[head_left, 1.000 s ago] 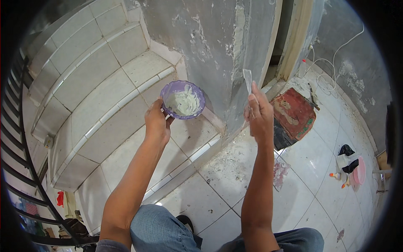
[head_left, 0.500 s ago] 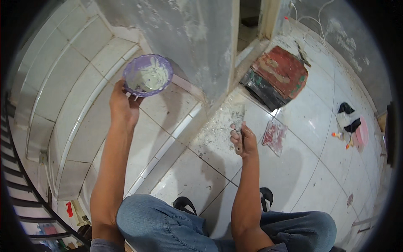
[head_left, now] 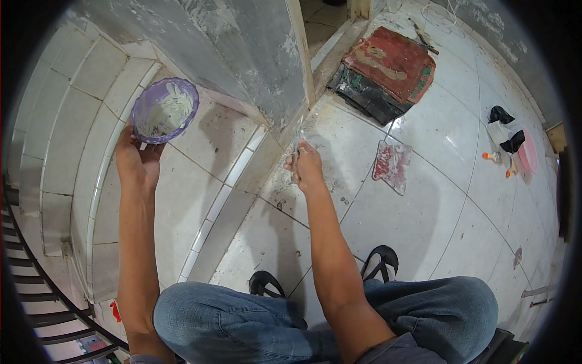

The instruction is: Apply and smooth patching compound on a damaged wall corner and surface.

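Note:
A scalloped purple plastic bowl (head_left: 148, 109), with pale paste inside, sits in the grip of my left hand (head_left: 136, 161) over the tiled step. My right hand (head_left: 308, 165) is closed round a small putty knife (head_left: 295, 170) near the foot of the grey wall corner; its blade is hard to make out against the dusty tiles. To the right of that hand, a pink plastic scraper (head_left: 391, 167) smeared with white lies on the floor.
Tiled curved steps (head_left: 85, 109) and a black railing (head_left: 36, 279) are left. A patched grey wall (head_left: 236, 54) meets a doorway. A red and black sack (head_left: 382, 67), a white cord (head_left: 442, 18), a pink basin (head_left: 527, 151) and paintbrushes (head_left: 491, 156) lie right. My sandalled feet are below.
The bowl in my left hand has moved left and upward in the picture. My right hand with the putty knife has moved left. The whole view has tilted down toward the floor.

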